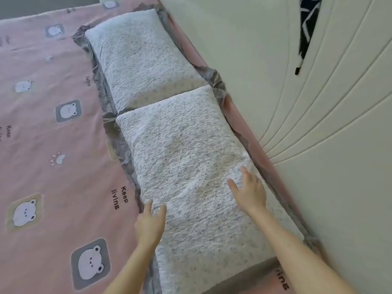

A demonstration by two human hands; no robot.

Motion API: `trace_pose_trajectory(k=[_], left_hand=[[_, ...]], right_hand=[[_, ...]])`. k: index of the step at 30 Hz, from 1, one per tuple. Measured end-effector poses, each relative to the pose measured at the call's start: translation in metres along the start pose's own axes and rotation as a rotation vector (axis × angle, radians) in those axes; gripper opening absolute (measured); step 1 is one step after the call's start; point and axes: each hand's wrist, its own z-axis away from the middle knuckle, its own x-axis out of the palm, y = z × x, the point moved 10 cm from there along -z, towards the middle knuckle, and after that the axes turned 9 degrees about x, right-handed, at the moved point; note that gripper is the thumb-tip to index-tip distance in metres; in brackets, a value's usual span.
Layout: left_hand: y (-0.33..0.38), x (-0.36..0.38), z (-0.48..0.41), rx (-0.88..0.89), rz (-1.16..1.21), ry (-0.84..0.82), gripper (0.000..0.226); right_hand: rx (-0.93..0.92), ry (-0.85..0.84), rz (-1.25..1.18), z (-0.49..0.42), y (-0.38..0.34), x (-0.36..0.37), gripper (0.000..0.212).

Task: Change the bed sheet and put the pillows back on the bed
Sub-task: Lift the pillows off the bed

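Head view: the near pillow (186, 166) is laid on the bed sheet (42, 145) beside the headboard (297, 102), its end touching the far pillow (140, 60). The left hand (150, 223) and right hand (250, 192) are rested at its opposite long edges, fingers straight, nothing gripped. Bare sheet is seen leftward.

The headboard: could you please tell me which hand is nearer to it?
Right. The right hand rests on the near pillow close to the headboard; the left hand touches that pillow's opposite edge, farther from it.

A pink bear-print bed sheet (53, 134) carries two white pillows (140, 60) (186, 158) end to end.
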Motion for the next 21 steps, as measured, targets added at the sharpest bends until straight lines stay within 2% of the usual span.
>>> trace_pose_trajectory(k=[3, 7, 12, 15, 18, 21], left_hand=[[-0.016, 0.007, -0.038, -0.036, -0.118, 0.065, 0.075], [-0.020, 0.022, -0.075, -0.083, -0.018, 0.106, 0.096], [-0.014, 0.030, -0.078, -0.206, 0.065, 0.261, 0.096], [-0.008, 0.015, -0.067, -0.166, 0.098, 0.353, 0.092], [0.005, -0.004, -0.053, -0.095, 0.130, 0.369, 0.091], [0.012, -0.026, -0.019, -0.058, 0.096, 0.365, 0.091]], right_hand=[[-0.021, 0.065, 0.116, -0.049, -0.009, 0.014, 0.085], [0.007, 0.045, 0.098, -0.087, -0.019, 0.036, 0.100], [-0.081, 0.271, 0.190, -0.085, -0.022, 0.032, 0.099], [-0.139, 0.282, 0.175, -0.076, -0.029, 0.023, 0.089], [-0.173, 0.290, 0.161, -0.054, -0.043, 0.000, 0.068], [-0.236, 0.330, 0.036, -0.013, -0.051, -0.029, 0.050]])
